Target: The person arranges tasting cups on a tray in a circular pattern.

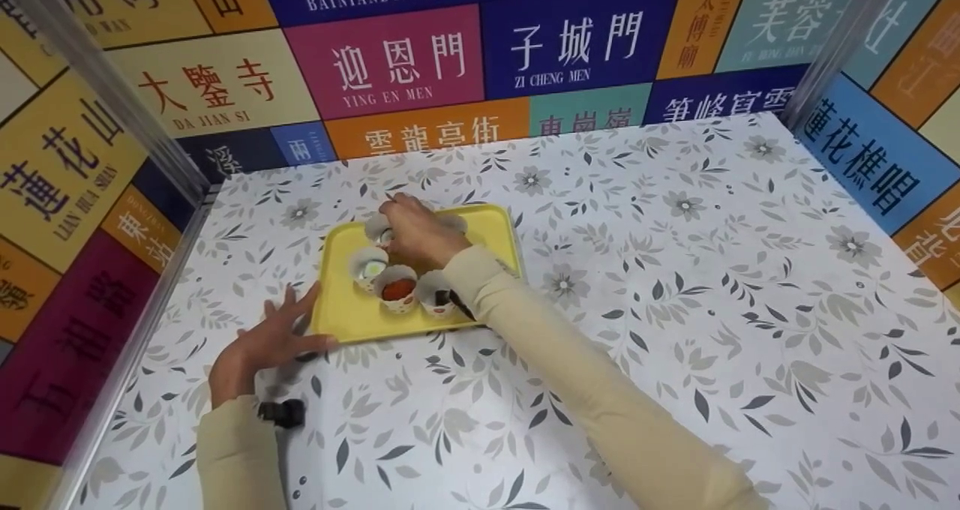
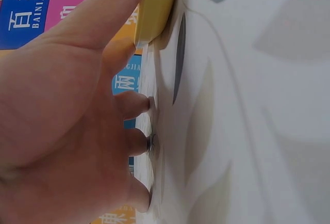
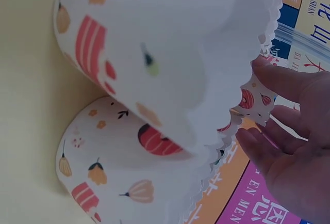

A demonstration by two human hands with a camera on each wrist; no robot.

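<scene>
A yellow tray lies on the table with several printed paper baking cups on it. My left hand rests at its left side, fingers spread, with the thumb at the near-left corner; the left wrist view shows the same hand beside the tray's edge. Over the back of the tray, my right hand pinches a paper cup between thumb and fingers. One cup at the left holds something white and yellow-green, a front cup something orange-red, and another front cup something dark.
Two large paper cups stand close to the right wrist camera, between it and the fingers. The table has a leaf-and-flower cover. Panels with coloured place-name signs rise behind it and at both sides.
</scene>
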